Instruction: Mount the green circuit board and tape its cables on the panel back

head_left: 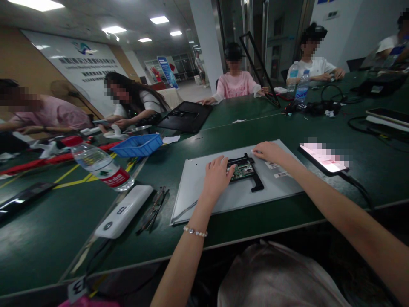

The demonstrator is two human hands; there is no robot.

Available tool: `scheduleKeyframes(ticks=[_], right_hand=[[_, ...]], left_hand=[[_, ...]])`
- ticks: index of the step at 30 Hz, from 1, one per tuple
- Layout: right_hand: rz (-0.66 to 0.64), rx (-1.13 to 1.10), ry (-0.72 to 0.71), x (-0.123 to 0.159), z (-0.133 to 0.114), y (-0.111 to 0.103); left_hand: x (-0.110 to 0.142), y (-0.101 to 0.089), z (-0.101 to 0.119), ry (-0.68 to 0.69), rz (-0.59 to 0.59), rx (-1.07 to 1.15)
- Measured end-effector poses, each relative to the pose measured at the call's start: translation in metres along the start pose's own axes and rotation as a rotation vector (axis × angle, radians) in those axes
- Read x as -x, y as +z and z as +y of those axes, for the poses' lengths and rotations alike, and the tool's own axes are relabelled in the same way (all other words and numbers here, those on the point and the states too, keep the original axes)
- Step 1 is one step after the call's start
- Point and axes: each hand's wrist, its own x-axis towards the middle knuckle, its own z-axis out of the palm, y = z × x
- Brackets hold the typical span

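Note:
A grey flat panel (191,187) lies on the green table in front of me. On it rests a black plastic bracket (257,182) carrying a green circuit board (244,171). My left hand (218,177) is over the bracket's left part, its fingers bent around that side and its thumb at the board's edge. Just beyond the bracket's upper right corner, my right hand (270,152) has its fingertips drawn together low over the panel. Whatever is between them is too small to make out. White labels (281,174) are stuck on the panel below my right wrist.
Left of the panel lie eyeglasses (154,209), a white power bank (126,213), a tilted water bottle (104,166) and a blue tray (139,146). A lit phone (322,158) with a cable lies right. Several people sit around the table; one holds a black frame (258,66).

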Motion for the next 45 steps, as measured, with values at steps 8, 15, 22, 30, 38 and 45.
scheduleKeyframes(ticks=[8, 15, 22, 30, 38, 45], right_hand=[[0.021, 0.029, 0.006, -0.003, -0.002, 0.002], [0.095, 0.016, 0.012, -0.003, -0.015, -0.006], [0.069, 0.019, -0.120, -0.014, -0.050, -0.007], [-0.023, -0.048, -0.122, -0.017, -0.054, 0.001], [0.018, -0.223, -0.106, -0.019, -0.045, 0.006], [0.045, -0.342, -0.104, -0.024, -0.041, 0.013]], left_hand=[[0.004, 0.008, -0.002, 0.100, -0.105, -0.034], [0.000, 0.017, -0.011, 0.049, -0.158, 0.021], [-0.001, 0.017, -0.016, 0.077, -0.199, 0.072], [-0.003, 0.018, -0.021, 0.112, -0.189, 0.099], [-0.004, 0.019, -0.022, 0.115, -0.184, 0.085], [-0.003, 0.016, -0.020, 0.103, -0.195, 0.076]])
